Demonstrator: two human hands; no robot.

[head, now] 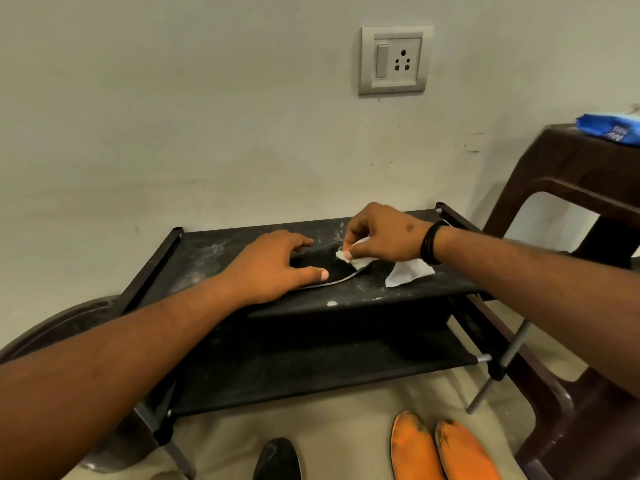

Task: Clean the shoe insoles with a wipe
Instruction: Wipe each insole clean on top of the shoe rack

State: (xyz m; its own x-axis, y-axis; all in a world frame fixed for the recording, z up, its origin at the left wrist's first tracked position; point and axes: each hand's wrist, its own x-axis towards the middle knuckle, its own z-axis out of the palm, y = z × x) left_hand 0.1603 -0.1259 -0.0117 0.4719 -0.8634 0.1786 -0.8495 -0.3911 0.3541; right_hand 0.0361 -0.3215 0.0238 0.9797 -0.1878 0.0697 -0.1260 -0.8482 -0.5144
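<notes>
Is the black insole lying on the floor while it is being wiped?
No, the black insole lies on the top shelf of the black rack, pressed down by the left hand while the right hand holds the wipe.

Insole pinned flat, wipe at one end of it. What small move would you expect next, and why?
Probably a stroke of the wipe along the black insole toward the left hand. The right hand pinches the wipe at the insole's far end, while the left hand presses the other end flat on the dusty rack shelf, so the stretch between them seems unwiped.
</notes>
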